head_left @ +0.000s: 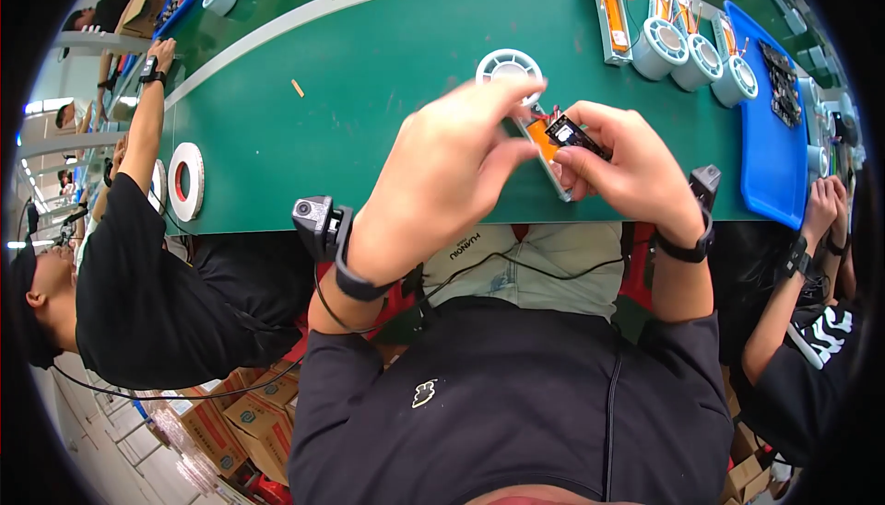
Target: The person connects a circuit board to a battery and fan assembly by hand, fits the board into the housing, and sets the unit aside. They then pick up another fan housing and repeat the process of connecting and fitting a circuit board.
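Observation:
In front of me is a light-blue device (510,64) with a round grilled head, like a small handheld fan. Its narrow open handle (542,141) slants toward me and shows an orange battery and red wires. My right hand (636,164) pinches a small black circuit board (576,136) between thumb and fingers, over the handle. Its lower fingers are by the handle's near end. My left hand (452,159) hovers at the wire end of the handle, slightly blurred, with thumb and forefinger apart. Its other fingers are hidden.
Several similar devices (662,44) stand at the far right of the green table (369,72). Beside them a blue tray (772,159) holds black circuit boards (782,81). A tape roll (187,182) lies at left. Co-workers sit on both sides, one arm (143,141) reaching across the left.

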Motion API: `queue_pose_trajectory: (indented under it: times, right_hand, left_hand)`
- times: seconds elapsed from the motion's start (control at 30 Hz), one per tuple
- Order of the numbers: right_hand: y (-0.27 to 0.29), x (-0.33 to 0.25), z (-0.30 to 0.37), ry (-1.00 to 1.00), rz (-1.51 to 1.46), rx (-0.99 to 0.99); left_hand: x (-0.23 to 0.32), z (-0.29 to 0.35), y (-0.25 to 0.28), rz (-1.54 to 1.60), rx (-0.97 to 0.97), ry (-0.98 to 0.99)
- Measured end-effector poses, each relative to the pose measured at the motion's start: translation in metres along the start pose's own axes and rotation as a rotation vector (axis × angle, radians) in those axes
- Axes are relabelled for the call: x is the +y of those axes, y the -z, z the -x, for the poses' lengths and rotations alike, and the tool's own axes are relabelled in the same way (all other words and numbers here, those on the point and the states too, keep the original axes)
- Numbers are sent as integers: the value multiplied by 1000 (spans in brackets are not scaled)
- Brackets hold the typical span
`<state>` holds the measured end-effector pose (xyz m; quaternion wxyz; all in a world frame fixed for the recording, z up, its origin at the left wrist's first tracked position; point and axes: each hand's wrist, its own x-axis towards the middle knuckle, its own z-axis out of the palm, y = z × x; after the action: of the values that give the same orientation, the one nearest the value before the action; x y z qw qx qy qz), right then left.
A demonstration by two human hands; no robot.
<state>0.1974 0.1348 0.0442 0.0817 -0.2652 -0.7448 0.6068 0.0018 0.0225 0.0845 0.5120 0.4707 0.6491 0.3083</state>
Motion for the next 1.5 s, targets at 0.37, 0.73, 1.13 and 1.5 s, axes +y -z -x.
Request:
queue_pose_trajectory:
  times: [0.37, 0.73, 1.13, 1.5]
  right_hand:
    - [38, -26, 0, -7, 1023, -84]
    - [-7, 33, -3, 258, 519, 527]
    - [-10, 47, -2, 240, 278, 412]
    - [-12, 38, 5, 246, 336, 371]
  left_hand:
    - [-40, -66, -2, -696, 151, -910]
    - [-49, -75, -29, -623, 511, -900]
    - [-35, -68, -31, -715, 555, -764]
    - [-11, -42, -22, -1368, 316, -659]
